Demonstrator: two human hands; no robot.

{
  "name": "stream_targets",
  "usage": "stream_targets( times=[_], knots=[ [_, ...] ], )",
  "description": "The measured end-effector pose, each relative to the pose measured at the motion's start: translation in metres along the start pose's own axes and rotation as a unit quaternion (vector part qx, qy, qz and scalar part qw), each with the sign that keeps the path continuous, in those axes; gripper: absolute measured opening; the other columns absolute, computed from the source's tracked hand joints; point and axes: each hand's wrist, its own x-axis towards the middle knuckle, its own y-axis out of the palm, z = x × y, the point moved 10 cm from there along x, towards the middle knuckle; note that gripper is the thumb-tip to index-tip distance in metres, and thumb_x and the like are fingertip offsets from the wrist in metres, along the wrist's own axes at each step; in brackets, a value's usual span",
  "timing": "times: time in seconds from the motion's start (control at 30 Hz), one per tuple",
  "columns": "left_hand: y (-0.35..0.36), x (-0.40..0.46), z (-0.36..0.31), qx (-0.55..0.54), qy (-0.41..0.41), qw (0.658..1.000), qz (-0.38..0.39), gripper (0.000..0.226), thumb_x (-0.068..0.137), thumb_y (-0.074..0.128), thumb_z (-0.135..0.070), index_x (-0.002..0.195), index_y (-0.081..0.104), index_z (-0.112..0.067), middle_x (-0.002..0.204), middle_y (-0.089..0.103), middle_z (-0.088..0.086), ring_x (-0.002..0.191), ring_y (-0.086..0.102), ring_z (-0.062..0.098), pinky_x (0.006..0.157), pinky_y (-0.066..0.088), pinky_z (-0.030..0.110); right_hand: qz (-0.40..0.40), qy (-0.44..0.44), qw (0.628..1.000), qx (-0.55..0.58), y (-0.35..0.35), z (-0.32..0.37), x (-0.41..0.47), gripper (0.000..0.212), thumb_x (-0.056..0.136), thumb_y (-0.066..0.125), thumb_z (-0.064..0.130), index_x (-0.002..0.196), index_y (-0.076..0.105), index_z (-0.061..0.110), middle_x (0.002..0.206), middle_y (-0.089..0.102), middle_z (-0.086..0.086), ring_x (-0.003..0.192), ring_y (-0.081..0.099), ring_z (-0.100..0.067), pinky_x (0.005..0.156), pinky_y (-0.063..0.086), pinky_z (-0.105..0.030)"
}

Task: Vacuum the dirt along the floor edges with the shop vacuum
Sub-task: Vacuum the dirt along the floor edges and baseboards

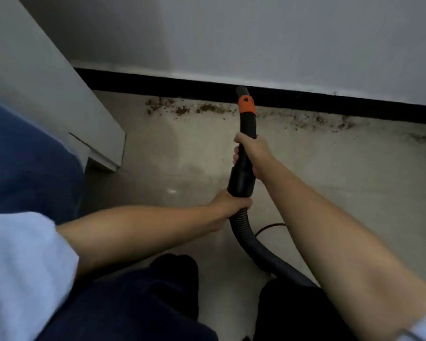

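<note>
Dim, flat indoor light, small glare spot on the glossy beige floor [172, 191], soft overall blur, wide-angle bending at edges.

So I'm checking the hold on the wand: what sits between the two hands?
In the head view, only the wand's wide black cuff shows between the right hand, further up, and the left hand, at the ribbed hose.
</note>
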Motion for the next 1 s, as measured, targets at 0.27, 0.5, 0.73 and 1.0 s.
stream_targets(
  times=[0.27,0.5,0.73,1.0],
  knots=[
    [-0.016,0.012,0.042,-0.054,-0.039,0.998,-0.012,0.020,0.078,0.066,-0.007,0.096,0.058,-0.010,0.095,0.059,0.008,0.092,0.057,0.023,0.084,0.050,0.036,0.041,0.050,0.998,-0.027,0.039,-0.038,0.016,0.012,0.089,0.056,0.011,0.089,0.045,0.009,0.054,0.046,-0.007,0.037,0.043,-0.017,0.041,0.041,-0.025],
    [-0.030,0.030,0.080,-0.192,-0.112,0.972,-0.069,0.034,0.081,0.064,-0.006,0.115,0.060,-0.001,0.082,0.056,0.003,0.087,0.055,0.021,0.070,0.044,0.027,0.095,0.094,0.984,-0.115,0.085,-0.077,0.045,0.010,0.089,0.056,0.011,0.088,0.046,0.009,0.055,0.048,-0.006,0.039,0.045,-0.016,0.043,0.043,-0.024],
    [-0.049,0.040,0.066,-0.204,-0.106,0.968,-0.098,0.034,0.081,0.062,-0.006,0.115,0.060,-0.003,0.079,0.055,0.001,0.075,0.054,0.017,0.054,0.041,0.023,0.090,0.086,0.984,-0.126,0.104,-0.067,0.066,0.012,0.087,0.056,0.010,0.082,0.046,0.010,0.055,0.047,-0.006,0.041,0.044,-0.018,0.043,0.042,-0.025],
    [-0.062,0.048,0.068,-0.166,-0.095,0.975,-0.114,0.021,0.082,0.061,-0.006,0.103,0.057,-0.008,0.078,0.054,0.001,0.083,0.053,0.020,0.062,0.042,0.024,0.081,0.074,0.988,-0.112,0.108,-0.070,0.074,0.010,0.087,0.056,0.010,0.084,0.046,0.011,0.057,0.047,-0.007,0.044,0.044,-0.019,0.045,0.042,-0.027]
  ],
)
